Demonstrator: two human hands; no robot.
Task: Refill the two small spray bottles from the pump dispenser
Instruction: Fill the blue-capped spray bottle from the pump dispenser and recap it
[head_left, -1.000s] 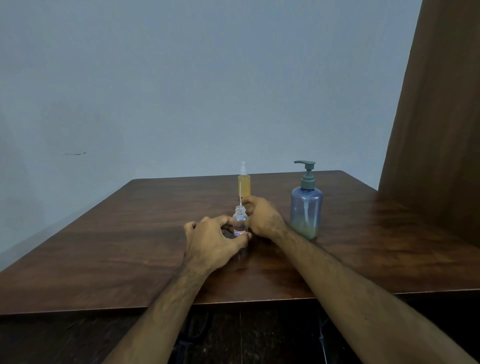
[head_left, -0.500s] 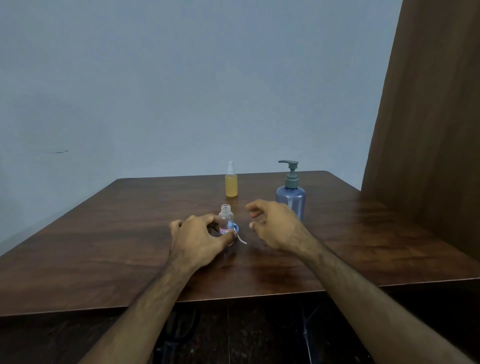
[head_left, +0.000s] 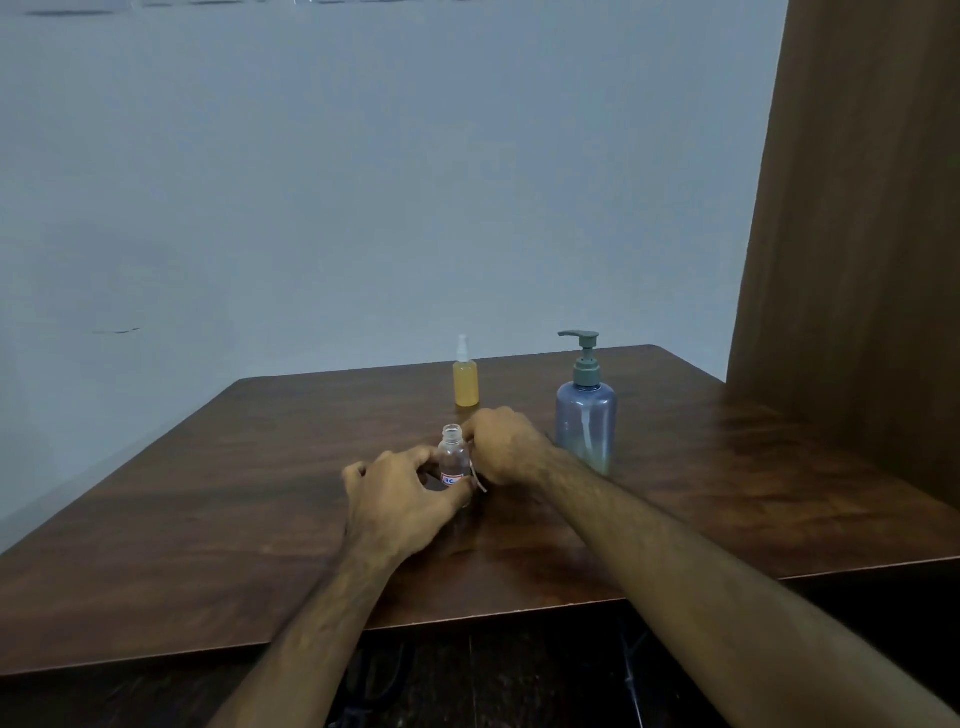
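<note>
Head view, uncapped clear bottle upright mid-table, left hand curled round it, right hand touching its right, grip unclear, yellow bottle behind, dispenser right, well inside edges.

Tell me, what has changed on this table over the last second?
The right hand drew the spray top with its white tube out of the small clear bottle, opened briefly, and is now back beside the open neck; what it holds is hidden. The left hand kept gripping the bottle. The yellow spray bottle and pump dispenser stayed put.
</note>
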